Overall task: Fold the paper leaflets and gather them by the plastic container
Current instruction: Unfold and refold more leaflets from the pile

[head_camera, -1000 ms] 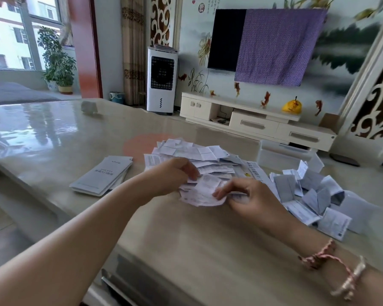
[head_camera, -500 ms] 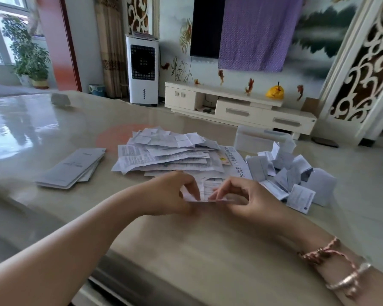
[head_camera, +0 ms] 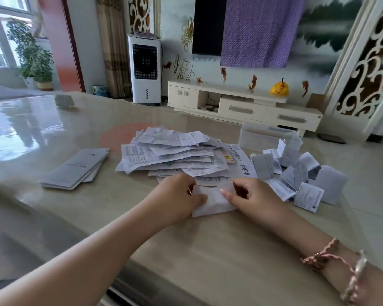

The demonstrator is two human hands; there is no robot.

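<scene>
A white leaflet [head_camera: 215,202] lies flat on the table, folded, with its blank side up. My left hand [head_camera: 175,197] presses its left edge with thumb and fingers. My right hand [head_camera: 252,195] pinches its right side. Just behind the hands spreads a loose pile of unfolded printed leaflets [head_camera: 173,153]. To the right sits a heap of folded leaflets [head_camera: 296,173], in front of a clear plastic container [head_camera: 263,138] near the table's far edge.
A stack of grey booklets [head_camera: 75,168] lies to the left on the glossy beige table [head_camera: 208,250]. A small pale object [head_camera: 64,100] stands at the far left. The table's near edge runs below my forearms.
A second ago both hands held the leaflet raised over the pile. Now it rests flat on the table nearer to me, folded over, with both hands pressing on it.
</scene>
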